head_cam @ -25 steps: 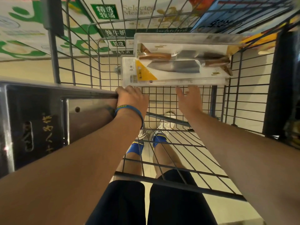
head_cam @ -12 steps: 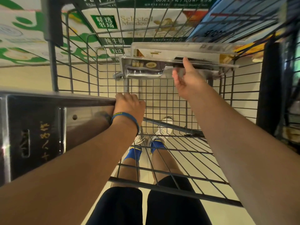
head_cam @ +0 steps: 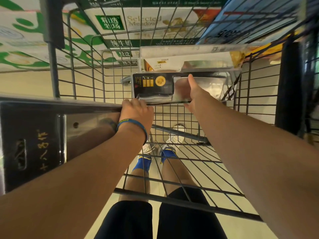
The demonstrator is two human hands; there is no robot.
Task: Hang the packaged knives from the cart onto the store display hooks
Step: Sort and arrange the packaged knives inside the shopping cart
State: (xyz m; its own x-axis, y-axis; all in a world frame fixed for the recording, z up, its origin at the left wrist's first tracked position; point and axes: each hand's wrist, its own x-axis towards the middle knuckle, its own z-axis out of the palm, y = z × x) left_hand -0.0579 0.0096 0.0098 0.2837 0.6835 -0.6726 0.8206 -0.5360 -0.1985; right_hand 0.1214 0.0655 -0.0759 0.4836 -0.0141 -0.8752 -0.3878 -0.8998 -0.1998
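A clear-plastic knife package (head_cam: 155, 87) with a black card and a gold round sticker is tilted up off the wire cart (head_cam: 172, 114). My right hand (head_cam: 193, 94) grips its near edge, thumb on top. Behind it, a second knife package (head_cam: 189, 61) with a white card still lies in the far end of the cart. My left hand (head_cam: 136, 111), with a blue wristband, is curled over the edge of a dark metal box (head_cam: 43, 135) at the cart's left, knuckles just under the lifted package's corner.
The dark metal box with gold lettering fills the left of the cart. Beyond the wire end wall stand green-and-white milk cartons (head_cam: 131, 26) and a blue box (head_cam: 241, 19). My legs and shoes (head_cam: 172, 140) show through the mesh floor. No display hooks are in view.
My right hand went from reaching flat toward the packages to gripping the front one and tilting it up, so its black back card now faces me. The left hand stayed put.
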